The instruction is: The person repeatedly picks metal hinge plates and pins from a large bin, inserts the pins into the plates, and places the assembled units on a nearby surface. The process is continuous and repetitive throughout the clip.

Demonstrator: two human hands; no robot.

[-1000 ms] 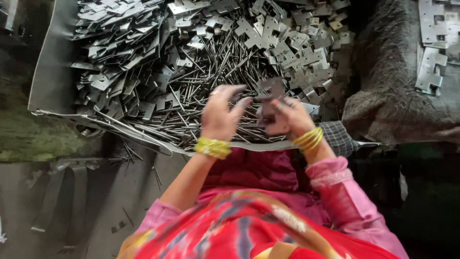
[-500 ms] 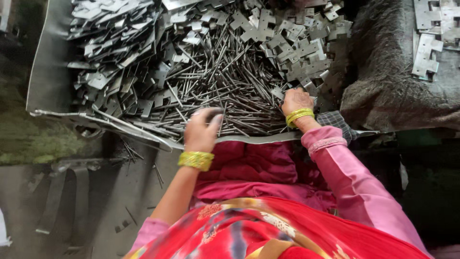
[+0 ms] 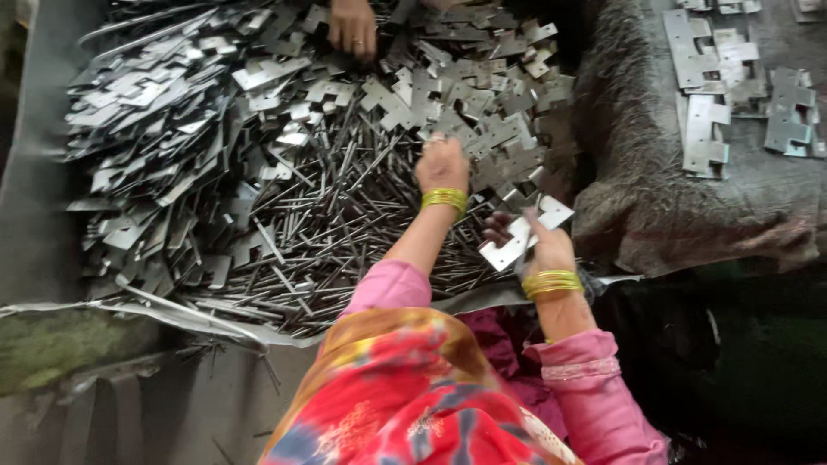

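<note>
A worker's left hand [image 3: 441,165] reaches into a heap of flat stamped metal plates [image 3: 482,138], fingers curled down onto the pile; whether it has closed on a piece cannot be told from this angle. The right hand [image 3: 543,250], nearer the body, grips one notched steel plate [image 3: 517,237] between thumb and fingers, holding it just above the edge of the heap. The work appears to be at the picking stage, with one plate secured and a second being sought; the next move would call for lifting a single plate cleanly from its interlocked neighbours without dragging up the thin metal rods [image 3: 345,215] strewn beneath. A second person's hand [image 3: 351,30] rests on the pile at its far side. The parts lie on a grey sheet [image 3: 34,224] spread on the floor, its near edge turned up. To the right, more plates [image 3: 732,86] sit on a dark, coarse cloth-covered mound [image 3: 655,207], in a dim, cluttered workshop.
</note>
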